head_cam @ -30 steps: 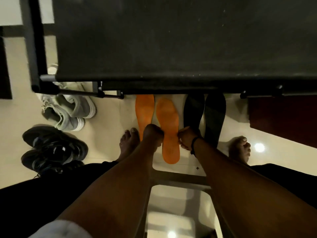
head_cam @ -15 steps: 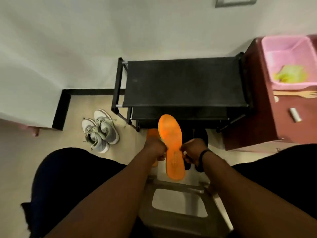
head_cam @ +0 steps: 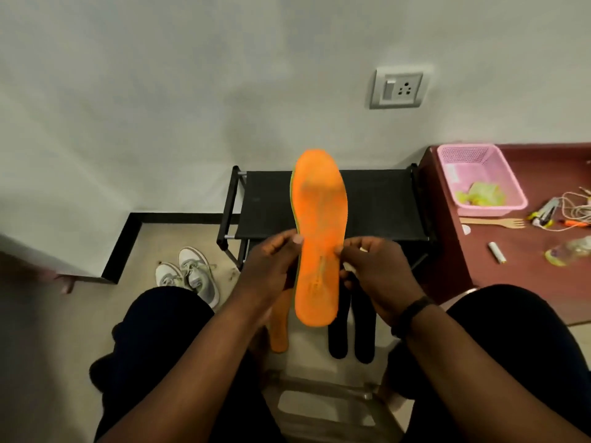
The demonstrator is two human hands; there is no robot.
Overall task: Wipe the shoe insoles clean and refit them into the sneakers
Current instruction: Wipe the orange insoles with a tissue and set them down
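On the floor at the left, a pair of grey sneakers [head_cam: 188, 276] stands side by side near the left end of the black shoe rack [head_cam: 377, 203], apart from it. The rack stands against the wall, its top shelf bare where visible. The left hand [head_cam: 271, 266] grips the left edge of the raised orange insole [head_cam: 319, 238], thumb on the upper face and fingers curled behind. This insole is held upright in the air in front of the rack, toe end up, and hides the middle of the rack's top shelf; pale scuffing shows on its face. Below the left hand a second orange insole [head_cam: 279, 327] lies on the floor, its upper part hidden by the hand and wrist. The right hand [head_cam: 374, 270] pinches the right edge of the raised insole; a small white item sits between its fingers, which I cannot identify. A dark band [head_cam: 412, 314] circles the right wrist. Two black insoles [head_cam: 351, 334] lie side by side on the floor beneath that hand, partly covered by it. At the right, a dark red table [head_cam: 511, 266] adjoins the rack. At its back left corner stands a pink basket [head_cam: 479, 179] holding a crumpled yellow-green cloth [head_cam: 479, 193]. Just in front of the basket lies a wooden fork [head_cam: 495, 222], with tangled cables [head_cam: 569, 209] toward the right edge.
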